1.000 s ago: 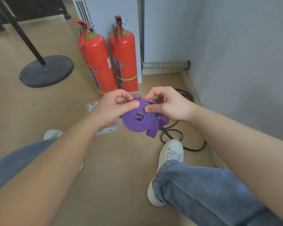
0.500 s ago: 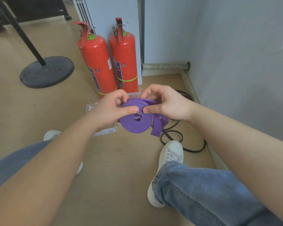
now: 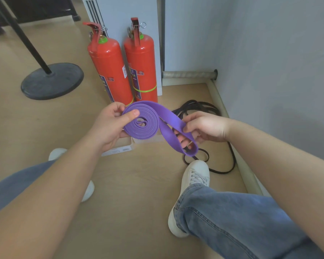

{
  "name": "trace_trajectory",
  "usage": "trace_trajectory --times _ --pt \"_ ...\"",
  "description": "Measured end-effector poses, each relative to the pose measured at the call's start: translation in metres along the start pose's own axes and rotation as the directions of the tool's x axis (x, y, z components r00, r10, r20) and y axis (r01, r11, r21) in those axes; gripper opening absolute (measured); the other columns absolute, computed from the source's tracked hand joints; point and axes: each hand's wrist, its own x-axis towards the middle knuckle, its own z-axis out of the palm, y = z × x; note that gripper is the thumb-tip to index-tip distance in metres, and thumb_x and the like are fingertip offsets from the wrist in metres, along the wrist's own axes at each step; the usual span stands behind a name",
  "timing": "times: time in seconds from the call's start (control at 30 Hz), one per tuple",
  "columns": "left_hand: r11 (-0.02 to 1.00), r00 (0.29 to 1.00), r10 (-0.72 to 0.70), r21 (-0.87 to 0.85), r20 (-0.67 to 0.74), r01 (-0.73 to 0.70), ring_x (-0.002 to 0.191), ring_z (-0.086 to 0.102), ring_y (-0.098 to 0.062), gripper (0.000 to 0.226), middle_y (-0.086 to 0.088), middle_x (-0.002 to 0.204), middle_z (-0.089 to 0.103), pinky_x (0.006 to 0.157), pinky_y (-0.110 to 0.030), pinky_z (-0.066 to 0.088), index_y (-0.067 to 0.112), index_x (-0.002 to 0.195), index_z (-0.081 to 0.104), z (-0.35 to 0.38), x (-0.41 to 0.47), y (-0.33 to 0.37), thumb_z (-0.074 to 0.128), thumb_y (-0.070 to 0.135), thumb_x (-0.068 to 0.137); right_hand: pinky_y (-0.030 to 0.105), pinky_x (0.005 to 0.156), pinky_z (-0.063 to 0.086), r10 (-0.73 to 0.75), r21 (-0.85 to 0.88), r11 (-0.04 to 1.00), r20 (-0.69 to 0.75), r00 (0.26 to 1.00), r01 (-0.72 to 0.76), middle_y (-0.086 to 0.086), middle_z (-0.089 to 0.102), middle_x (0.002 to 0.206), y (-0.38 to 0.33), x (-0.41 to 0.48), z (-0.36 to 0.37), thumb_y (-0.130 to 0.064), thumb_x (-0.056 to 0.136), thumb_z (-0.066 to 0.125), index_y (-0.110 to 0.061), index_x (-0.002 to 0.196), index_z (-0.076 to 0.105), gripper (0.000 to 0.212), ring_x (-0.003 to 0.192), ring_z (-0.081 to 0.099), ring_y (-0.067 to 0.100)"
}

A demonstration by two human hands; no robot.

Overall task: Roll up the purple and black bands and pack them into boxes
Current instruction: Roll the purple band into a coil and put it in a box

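Head view: your left hand (image 3: 108, 126) pinches the coiled purple band (image 3: 144, 126) just in front of the red fire extinguishers (image 3: 110, 71). Your right hand (image 3: 204, 128) holds its loose tail. Pull that tail snug and wind it flat onto the coil. The black band (image 3: 200, 107) lies on the floor (image 3: 129, 184), right of the extinguishers. Their labels are too blurry to read.
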Motion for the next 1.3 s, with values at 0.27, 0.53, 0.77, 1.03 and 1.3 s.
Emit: trace_trajectory --times 0.27,0.53,0.77,1.03,1.3 --pt "1.000 0.993 -0.019 -0.013 -0.117 0.017 0.077 0.075 -0.017 0.026 -0.011 0.100 0.071 0.060 -0.042 0.063 0.021 0.084 0.047 -0.003 0.003 -0.005 0.071 0.017 0.092 0.032 0.080 0.057 -0.085 0.253 0.966 0.085 0.993 0.061 0.013 0.067 0.093 0.019 -0.001 -0.015 0.006 0.072 0.051 0.005 0.115 0.060 0.044 0.088 0.066 0.025" --pt "1.000 0.989 -0.019 -0.001 -0.146 0.019 0.075 0.075 -0.016 0.025 -0.005 0.092 0.074 0.053 -0.033 0.060 0.019 0.088 0.047 -0.001 0.002 -0.006 0.071 0.018 0.092 0.033 0.063 0.059 -0.034 0.151 0.985 -0.305 0.952 0.084 0.013 0.069 0.089 0.017 0.008 -0.007 0.009 0.095 0.058 -0.010 0.107 0.062 0.023 0.079 0.070 0.026" --pt "0.997 0.986 -0.003 0.073 -0.166 0.016 0.091 0.075 -0.031 0.027 -0.013 0.105 0.075 0.068 -0.054 0.062 0.020 0.087 0.048 0.007 0.001 -0.008 0.075 0.021 0.089 0.034 0.057 0.062 -0.126 -0.309 0.946 -0.628 0.768 -0.097 0.004 0.060 0.104 0.009 0.008 0.005 0.003 0.097 0.046 -0.020 0.111 0.049 0.026 0.067 0.072 0.026" --pt "0.999 0.994 0.041 0.011 -0.100 -0.040 0.094 0.073 -0.032 0.028 -0.014 0.102 0.070 0.075 -0.051 0.061 0.022 0.082 0.045 0.008 -0.003 -0.005 0.070 0.016 0.093 0.039 0.084 0.061 -0.003 -0.333 0.936 -0.337 0.942 -0.116 0.000 0.066 0.115 0.020 0.008 0.005 -0.032 0.093 0.070 -0.026 0.111 0.061 0.021 0.107 0.067 0.025" --pt "0.974 0.975 0.161 0.134 0.150 -0.182 0.074 0.064 -0.021 0.034 0.001 0.083 0.072 0.062 -0.034 0.053 0.021 0.078 0.047 0.026 -0.011 -0.004 0.079 0.010 0.083 0.042 0.111 0.045 -0.434 -0.281 0.894 -0.353 0.829 0.348 -0.003 0.058 0.143 -0.023 0.003 0.019 -0.044 0.083 0.071 -0.033 0.092 0.062 0.017 0.132 0.057 0.014"
